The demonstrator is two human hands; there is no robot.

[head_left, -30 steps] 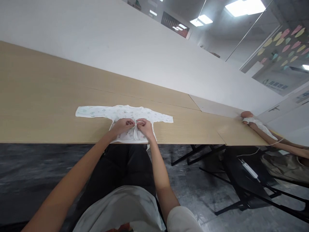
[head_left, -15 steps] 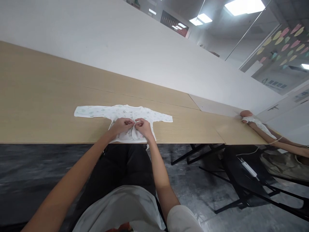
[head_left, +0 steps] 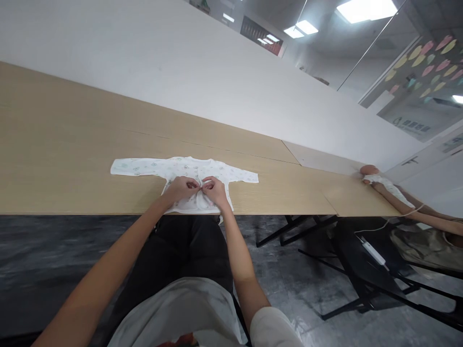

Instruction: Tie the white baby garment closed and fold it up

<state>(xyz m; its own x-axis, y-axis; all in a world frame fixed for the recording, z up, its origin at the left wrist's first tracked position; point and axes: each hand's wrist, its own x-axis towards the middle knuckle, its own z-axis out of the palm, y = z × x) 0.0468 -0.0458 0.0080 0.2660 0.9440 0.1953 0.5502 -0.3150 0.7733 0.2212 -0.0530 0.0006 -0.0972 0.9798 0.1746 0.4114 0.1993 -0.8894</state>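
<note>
A small white printed long-sleeved shirt [head_left: 191, 168] lies spread at the table's [head_left: 72, 144] near edge, its hem along that edge. The left hand [head_left: 181, 188] and right hand [head_left: 216, 191] pinch its front opening, fingertips close together. Near the table's right end, another person's arm [head_left: 434, 220] reaches to a doll [head_left: 388, 185].

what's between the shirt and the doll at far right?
Tabletop, crossed by a seam, lies between the shirt and the doll. Shows in the head view.

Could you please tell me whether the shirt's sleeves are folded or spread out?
Spread out: the white shirt lies on the table, its two sleeves stretched to opposite sides rather than folded across the body.
</note>
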